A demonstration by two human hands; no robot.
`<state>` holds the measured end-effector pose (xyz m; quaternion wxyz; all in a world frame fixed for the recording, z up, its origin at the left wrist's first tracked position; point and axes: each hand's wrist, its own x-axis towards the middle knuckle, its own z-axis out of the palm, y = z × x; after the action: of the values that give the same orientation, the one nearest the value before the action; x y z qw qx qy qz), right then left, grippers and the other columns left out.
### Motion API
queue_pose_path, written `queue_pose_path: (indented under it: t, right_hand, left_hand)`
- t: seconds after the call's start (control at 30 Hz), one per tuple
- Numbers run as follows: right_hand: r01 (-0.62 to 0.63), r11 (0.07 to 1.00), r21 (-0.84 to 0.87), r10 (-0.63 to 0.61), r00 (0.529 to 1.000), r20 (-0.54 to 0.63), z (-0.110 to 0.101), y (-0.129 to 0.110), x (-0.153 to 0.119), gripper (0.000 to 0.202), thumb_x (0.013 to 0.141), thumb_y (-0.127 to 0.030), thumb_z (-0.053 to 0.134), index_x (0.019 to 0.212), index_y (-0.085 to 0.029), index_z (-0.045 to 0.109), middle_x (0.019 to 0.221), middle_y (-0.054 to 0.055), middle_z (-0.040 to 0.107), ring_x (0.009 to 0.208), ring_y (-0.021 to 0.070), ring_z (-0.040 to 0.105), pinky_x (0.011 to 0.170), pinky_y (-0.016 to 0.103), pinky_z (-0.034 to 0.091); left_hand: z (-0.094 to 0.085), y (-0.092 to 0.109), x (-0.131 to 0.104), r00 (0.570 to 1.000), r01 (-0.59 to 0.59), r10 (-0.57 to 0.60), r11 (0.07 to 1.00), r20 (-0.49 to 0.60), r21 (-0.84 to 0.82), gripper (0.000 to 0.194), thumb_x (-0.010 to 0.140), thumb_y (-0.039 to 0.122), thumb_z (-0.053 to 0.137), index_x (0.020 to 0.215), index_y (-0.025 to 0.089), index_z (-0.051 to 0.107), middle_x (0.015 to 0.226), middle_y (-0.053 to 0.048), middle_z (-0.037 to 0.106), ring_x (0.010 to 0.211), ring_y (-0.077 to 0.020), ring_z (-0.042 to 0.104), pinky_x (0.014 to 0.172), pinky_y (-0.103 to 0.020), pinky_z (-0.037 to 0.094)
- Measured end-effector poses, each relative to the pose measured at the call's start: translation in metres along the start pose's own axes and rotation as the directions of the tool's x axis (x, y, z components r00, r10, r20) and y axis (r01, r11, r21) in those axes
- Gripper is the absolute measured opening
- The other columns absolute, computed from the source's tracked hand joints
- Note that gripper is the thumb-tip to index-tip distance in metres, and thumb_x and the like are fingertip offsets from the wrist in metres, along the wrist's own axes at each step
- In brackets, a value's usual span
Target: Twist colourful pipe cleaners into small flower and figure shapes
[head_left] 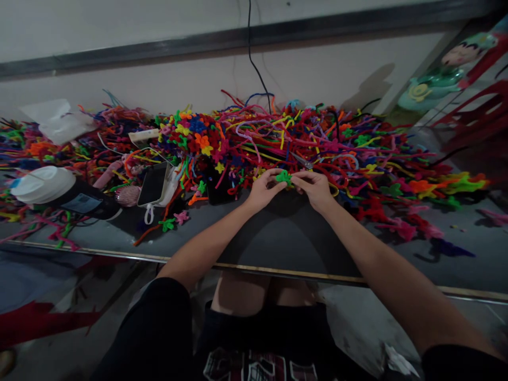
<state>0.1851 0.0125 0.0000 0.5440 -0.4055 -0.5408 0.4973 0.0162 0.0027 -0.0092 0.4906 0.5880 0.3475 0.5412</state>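
Note:
A small green fuzzy flower shape [283, 177] is held between my two hands above the dark table [278, 238]. My left hand [265, 189] pinches its left side with thumb and fingertips. On its right side, the thumb and fingers of my right hand [314, 188] are closed at the edge of the green piece. Just behind my hands lies a large heap of coloured fuzzy stems [254, 135], with a pair of scissors [304, 161] partly buried in it.
To the left are a cup with a white lid [43, 185], a phone [154, 183] and a pink brush [127, 196]. Loose fuzzy flowers [405, 227] lie at right. A black cable [256, 66] hangs down the wall. A red chair [476, 116] stands at right.

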Motion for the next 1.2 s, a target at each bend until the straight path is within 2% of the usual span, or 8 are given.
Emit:
queue_pose_path:
  t: [0.1, 0.17, 0.33, 0.5, 0.67, 0.9, 1.07, 1.2]
  right_hand:
    - [0.005, 0.995, -0.097, 0.001, 0.998, 0.059, 0.001, -0.003, -0.003, 0.028, 0.060, -0.040, 0.081, 0.076, -0.018, 0.073, 0.056, -0.001, 0.061, 0.043, 0.0068, 0.046, 0.041, 0.022, 0.038]
    - [0.010, 0.996, -0.084, -0.002, 0.996, 0.093, 0.002, -0.005, -0.004, 0.028, 0.063, -0.042, 0.079, 0.076, -0.019, 0.073, 0.055, -0.002, 0.060, 0.043, 0.0068, 0.046, 0.041, 0.022, 0.038]
    - [0.065, 0.997, -0.032, -0.061, 0.991, 0.116, 0.002, -0.007, -0.004, 0.032, 0.069, -0.042, 0.075, 0.094, -0.022, 0.073, 0.066, -0.002, 0.062, 0.045, 0.0060, 0.047, 0.040, 0.022, 0.037]
    - [0.103, 0.991, -0.085, -0.085, 0.978, 0.189, 0.002, -0.007, -0.003, 0.026, 0.069, -0.041, 0.075, 0.085, -0.020, 0.074, 0.075, 0.001, 0.065, 0.047, 0.0058, 0.048, 0.042, 0.023, 0.037]
    - [0.103, 0.994, -0.035, -0.091, 0.964, 0.249, 0.002, -0.006, -0.003, 0.023, 0.069, -0.040, 0.076, 0.084, -0.021, 0.074, 0.070, 0.000, 0.063, 0.047, 0.0059, 0.046, 0.042, 0.023, 0.035]
    - [0.085, 0.996, -0.043, -0.074, 0.975, 0.209, 0.004, -0.012, -0.005, 0.024, 0.062, -0.043, 0.079, 0.071, -0.021, 0.073, 0.071, 0.000, 0.062, 0.048, 0.0065, 0.046, 0.042, 0.025, 0.035]
    - [0.105, 0.993, -0.048, -0.093, 0.975, 0.202, 0.005, -0.011, -0.005, 0.021, 0.064, -0.041, 0.079, 0.067, -0.022, 0.071, 0.072, 0.000, 0.062, 0.047, 0.0062, 0.044, 0.042, 0.026, 0.037]
    - [0.116, 0.992, -0.052, -0.106, 0.979, 0.172, 0.005, -0.007, -0.004, 0.017, 0.069, -0.040, 0.076, 0.074, -0.023, 0.073, 0.075, 0.001, 0.063, 0.046, 0.0063, 0.046, 0.041, 0.025, 0.037]
  left_hand:
    - [-0.002, -0.003, 0.002, 0.998, 0.004, -0.003, 1.000, -0.066, 0.013, 0.040, 0.073, 0.048, 0.070, 0.096, 0.016, 0.064, 0.084, -0.003, 0.066, 0.074, -0.0115, 0.058, 0.072, -0.026, 0.046]
    - [-0.002, -0.003, 0.003, 0.998, 0.007, -0.006, 1.000, -0.066, 0.023, 0.039, 0.073, 0.050, 0.069, 0.092, 0.016, 0.066, 0.077, -0.001, 0.064, 0.068, -0.0101, 0.055, 0.068, -0.024, 0.044]
    - [0.000, 0.005, 0.001, 0.998, 0.066, -0.066, 0.998, -0.017, 0.017, 0.044, 0.068, 0.055, 0.071, 0.086, 0.015, 0.067, 0.067, 0.000, 0.061, 0.060, -0.0083, 0.051, 0.060, -0.022, 0.041]
    - [-0.001, 0.008, 0.000, 0.994, 0.089, -0.089, 0.996, 0.055, 0.014, 0.048, 0.065, 0.058, 0.072, 0.082, 0.013, 0.068, 0.068, -0.001, 0.063, 0.060, -0.0075, 0.052, 0.062, -0.021, 0.042]
    - [-0.003, 0.006, 0.000, 0.989, 0.076, -0.079, 0.997, 0.124, 0.032, 0.043, 0.069, 0.056, 0.070, 0.077, 0.014, 0.068, 0.070, -0.002, 0.065, 0.064, -0.0084, 0.056, 0.065, -0.021, 0.044]
    - [-0.003, 0.008, -0.003, 0.991, 0.050, -0.065, 0.991, 0.119, 0.125, 0.041, 0.071, 0.054, 0.069, 0.079, 0.013, 0.070, 0.071, -0.002, 0.066, 0.063, -0.0091, 0.056, 0.063, -0.021, 0.043]
    - [-0.001, 0.011, -0.004, 0.993, 0.029, -0.046, 0.989, 0.113, 0.146, 0.038, 0.071, 0.051, 0.070, 0.075, 0.013, 0.069, 0.069, -0.002, 0.066, 0.061, -0.0085, 0.055, 0.060, -0.021, 0.042]
    - [0.002, 0.013, -0.003, 0.999, 0.049, -0.050, 0.993, 0.004, 0.105, 0.037, 0.067, 0.049, 0.073, 0.071, 0.013, 0.065, 0.065, 0.000, 0.063, 0.059, -0.0075, 0.052, 0.059, -0.021, 0.042]
